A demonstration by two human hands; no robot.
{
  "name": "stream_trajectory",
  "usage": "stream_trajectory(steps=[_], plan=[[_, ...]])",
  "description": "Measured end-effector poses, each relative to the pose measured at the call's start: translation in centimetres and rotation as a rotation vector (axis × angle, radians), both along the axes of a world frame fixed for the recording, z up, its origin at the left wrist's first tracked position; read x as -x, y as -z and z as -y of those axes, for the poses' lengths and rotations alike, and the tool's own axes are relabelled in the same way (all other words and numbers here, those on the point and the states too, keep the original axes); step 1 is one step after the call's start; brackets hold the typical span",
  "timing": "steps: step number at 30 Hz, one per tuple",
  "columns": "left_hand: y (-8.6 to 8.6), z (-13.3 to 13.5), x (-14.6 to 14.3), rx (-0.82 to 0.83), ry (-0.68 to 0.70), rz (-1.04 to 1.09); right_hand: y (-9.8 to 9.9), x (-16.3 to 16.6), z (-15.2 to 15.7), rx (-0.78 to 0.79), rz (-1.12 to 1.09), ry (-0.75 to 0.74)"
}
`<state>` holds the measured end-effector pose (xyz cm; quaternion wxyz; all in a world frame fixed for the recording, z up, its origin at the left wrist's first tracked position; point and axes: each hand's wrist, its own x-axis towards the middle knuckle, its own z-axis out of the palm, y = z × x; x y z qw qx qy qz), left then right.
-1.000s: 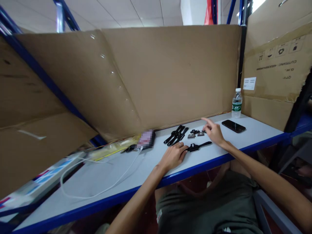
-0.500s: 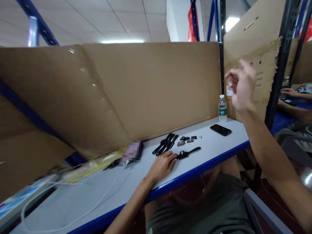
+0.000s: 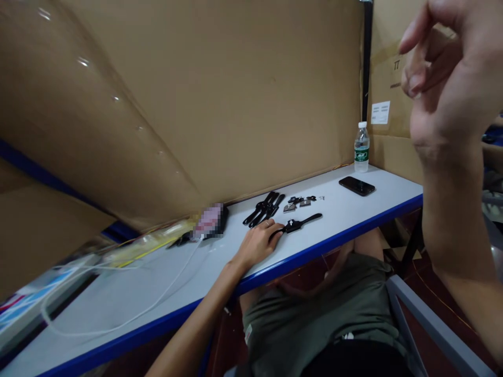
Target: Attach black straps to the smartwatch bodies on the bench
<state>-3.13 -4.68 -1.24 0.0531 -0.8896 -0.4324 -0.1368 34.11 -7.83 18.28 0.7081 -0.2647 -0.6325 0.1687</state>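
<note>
My left hand [image 3: 261, 242] rests on the table, its fingers closed round the left handle of a black spokeshave [image 3: 293, 225]. The tool's other handle points to the right. Behind it, several black spokeshaves [image 3: 264, 209] lie side by side. To their right are flat metal blades [image 3: 290, 208], small black parts [image 3: 302, 199] and tiny screws [image 3: 321, 197]. Close to the camera at the upper right, my right hand [image 3: 451, 78] is raised well above the table. Its fingers are loosely bent and apart, with nothing visible in them.
A phone [image 3: 357, 186] and a water bottle [image 3: 361, 149] are at the table's right end. A blurred-out item [image 3: 210, 220] with a white cable [image 3: 173, 285] lies left of the tools. Tall cardboard [image 3: 243, 99] walls the back. The table has a blue front edge [image 3: 314, 246].
My right hand has come nearer the camera, up and to the right, with its fingers more curled. The view has tilted downward. My left hand stays on the spokeshave.
</note>
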Motion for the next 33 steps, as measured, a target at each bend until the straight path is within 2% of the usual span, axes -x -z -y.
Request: stream_trajectory(steps=[3, 7, 10, 12, 15, 20, 23, 25, 28, 31, 33], plan=[[0.1, -0.1, 0.1, -0.002, 0.006, 0.002, 0.0, 1.0, 0.3, -0.026, -0.026, 0.027], [0.1, -0.1, 0.1, -0.018, 0.007, 0.020, -2.0, 2.5, 0.0, -0.034, -0.055, 0.045], [0.2, -0.2, 0.1, -0.014, 0.009, 0.028, -2.8, 3.9, 1.2, -0.084, -0.141, 0.058], [0.3, -0.2, 0.0, -0.016, 0.017, 0.044, -2.2, 4.8, 3.3, -0.256, -0.182, 0.072], [0.4, -0.4, 0.0, -0.020, 0.010, 0.070, -0.5, 5.4, 7.2, -0.392, -0.175, 0.088], [0.3, -0.3, -0.1, -0.015, -0.001, 0.055, 1.6, 6.7, 12.9, -0.322, -0.132, 0.200], [0.2, -0.2, -0.1, -0.009, -0.004, 0.046, 1.7, 8.0, 14.3, -0.325, -0.159, 0.267], [0.2, -0.2, -0.1, -0.009, -0.002, 0.037, 1.7, 8.4, 13.9, -0.350, -0.168, 0.258], [0.2, -0.3, -0.1, -0.015, -0.001, 0.032, 1.4, 8.1, 11.4, -0.336, -0.160, 0.139], [0.2, -0.3, -0.2, -0.014, -0.003, 0.035, 1.8, 7.8, 7.4, -0.169, -0.084, 0.022], [0.0, -0.1, -0.3, -0.012, -0.004, 0.022, 3.0, 8.4, 4.2, -0.082, -0.034, -0.021]])
